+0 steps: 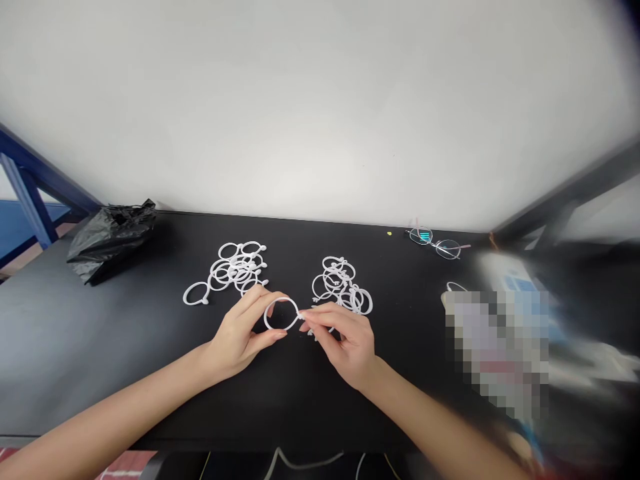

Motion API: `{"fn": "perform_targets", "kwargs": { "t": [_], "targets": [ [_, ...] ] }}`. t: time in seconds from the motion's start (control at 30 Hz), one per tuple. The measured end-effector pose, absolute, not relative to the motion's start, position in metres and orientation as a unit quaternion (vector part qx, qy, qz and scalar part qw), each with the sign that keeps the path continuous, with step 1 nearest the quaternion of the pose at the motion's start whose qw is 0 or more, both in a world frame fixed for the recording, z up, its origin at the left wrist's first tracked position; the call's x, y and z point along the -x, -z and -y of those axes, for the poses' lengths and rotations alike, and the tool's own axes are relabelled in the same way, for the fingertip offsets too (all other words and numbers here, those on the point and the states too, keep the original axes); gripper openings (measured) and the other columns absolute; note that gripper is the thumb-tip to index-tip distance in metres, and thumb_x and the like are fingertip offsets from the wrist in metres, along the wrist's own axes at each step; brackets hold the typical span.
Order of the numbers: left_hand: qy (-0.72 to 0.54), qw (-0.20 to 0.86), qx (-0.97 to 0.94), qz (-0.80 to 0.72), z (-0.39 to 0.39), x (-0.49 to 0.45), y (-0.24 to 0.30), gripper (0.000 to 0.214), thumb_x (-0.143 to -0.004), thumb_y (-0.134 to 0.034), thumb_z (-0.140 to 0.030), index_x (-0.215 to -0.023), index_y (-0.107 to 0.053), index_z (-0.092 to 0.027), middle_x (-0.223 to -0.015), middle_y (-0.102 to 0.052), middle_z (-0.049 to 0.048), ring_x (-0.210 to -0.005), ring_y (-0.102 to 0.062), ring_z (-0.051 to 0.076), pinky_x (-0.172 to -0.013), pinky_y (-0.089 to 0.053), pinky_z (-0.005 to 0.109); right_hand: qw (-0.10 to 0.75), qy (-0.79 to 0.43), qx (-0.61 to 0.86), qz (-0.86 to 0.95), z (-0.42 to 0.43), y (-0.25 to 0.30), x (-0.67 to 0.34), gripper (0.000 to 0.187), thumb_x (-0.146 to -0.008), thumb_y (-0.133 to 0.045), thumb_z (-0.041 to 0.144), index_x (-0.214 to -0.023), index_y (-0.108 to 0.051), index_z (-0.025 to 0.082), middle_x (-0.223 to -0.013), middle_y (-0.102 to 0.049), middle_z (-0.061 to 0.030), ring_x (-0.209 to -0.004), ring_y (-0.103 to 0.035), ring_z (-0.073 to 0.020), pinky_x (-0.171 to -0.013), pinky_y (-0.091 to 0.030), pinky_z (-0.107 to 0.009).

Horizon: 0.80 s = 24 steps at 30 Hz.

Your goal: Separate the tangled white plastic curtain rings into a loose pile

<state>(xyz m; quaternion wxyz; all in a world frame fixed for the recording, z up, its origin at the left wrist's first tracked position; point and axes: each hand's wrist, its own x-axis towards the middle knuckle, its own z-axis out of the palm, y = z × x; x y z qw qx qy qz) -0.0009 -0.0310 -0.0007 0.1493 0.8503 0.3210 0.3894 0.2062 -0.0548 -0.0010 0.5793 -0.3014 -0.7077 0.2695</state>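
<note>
Above the near half of the black table I hold one white plastic ring, a thin hoop with a small knob-like clasp at its right side. My left hand is closed on the hoop's left side, thumb below and fingers above. With thumb and fingertips, my right hand pinches the ring at the clasp. Behind my left hand lies a pile of white rings with round knobs. A second pile of white rings sits behind my right hand, which partly hides it.
A crumpled black plastic bag lies at the table's back left. Eyeglasses rest at the back right, near a tiny yellow-green speck. Blurred and pixelated items occupy the right side. A white wall borders the black table.
</note>
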Motion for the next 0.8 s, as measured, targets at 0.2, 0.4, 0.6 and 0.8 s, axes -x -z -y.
{"fn": "perform_targets", "kwargs": {
  "t": [0.2, 0.4, 0.6, 0.8],
  "targets": [
    [-0.385, 0.131, -0.854, -0.325, 0.029, 0.005, 0.007, 0.044, -0.1, -0.041, -0.053, -0.119, -0.056, -0.016, -0.089, -0.057, 0.0064, -0.077, -0.054, 0.017, -0.071, -0.048, 0.031, 0.581, -0.26, 0.303, 0.709, 0.055, 0.001, -0.205, 0.027, -0.089, -0.059, 0.001, -0.104, -0.073, 0.017, -0.082, -0.075, -0.006, -0.072, -0.072, -0.0147, -0.065, -0.062, -0.026],
    [-0.343, 0.004, -0.879, -0.332, 0.004, 0.027, -0.003, 0.026, -0.096, -0.056, -0.041, -0.104, -0.065, -0.019, -0.079, -0.061, 0.0043, -0.082, -0.055, 0.021, -0.083, -0.044, 0.039, 0.58, -0.244, 0.309, 0.713, 0.057, 0.005, -0.202, 0.031, -0.089, -0.059, 0.004, -0.113, -0.07, 0.02, -0.095, -0.076, -0.0084, -0.076, -0.073, -0.0169, -0.067, -0.063, -0.029],
    [-0.28, 0.02, -0.904, -0.323, -0.008, 0.028, -0.002, 0.016, -0.095, -0.059, -0.031, -0.103, -0.064, -0.018, -0.082, -0.063, 0.0034, -0.082, -0.054, 0.019, -0.084, -0.043, 0.037, 0.562, -0.225, 0.325, 0.726, 0.054, 0.01, -0.201, 0.03, -0.088, -0.058, 0.002, -0.11, -0.07, 0.018, -0.094, -0.075, -0.0092, -0.08, -0.072, -0.0174, -0.071, -0.063, -0.03],
    [-0.234, 0.012, -0.915, -0.327, -0.009, 0.029, 0.009, 0.018, -0.096, -0.058, -0.031, -0.105, -0.065, -0.017, -0.09, -0.062, 0.0049, -0.088, -0.054, 0.02, -0.094, -0.041, 0.042, 0.565, -0.199, 0.357, 0.717, 0.051, 0.006, -0.204, 0.024, -0.087, -0.06, 0.003, -0.101, -0.071, 0.018, -0.087, -0.074, -0.0072, -0.072, -0.068, -0.0154, -0.065, -0.06, -0.029]
  ]
}}
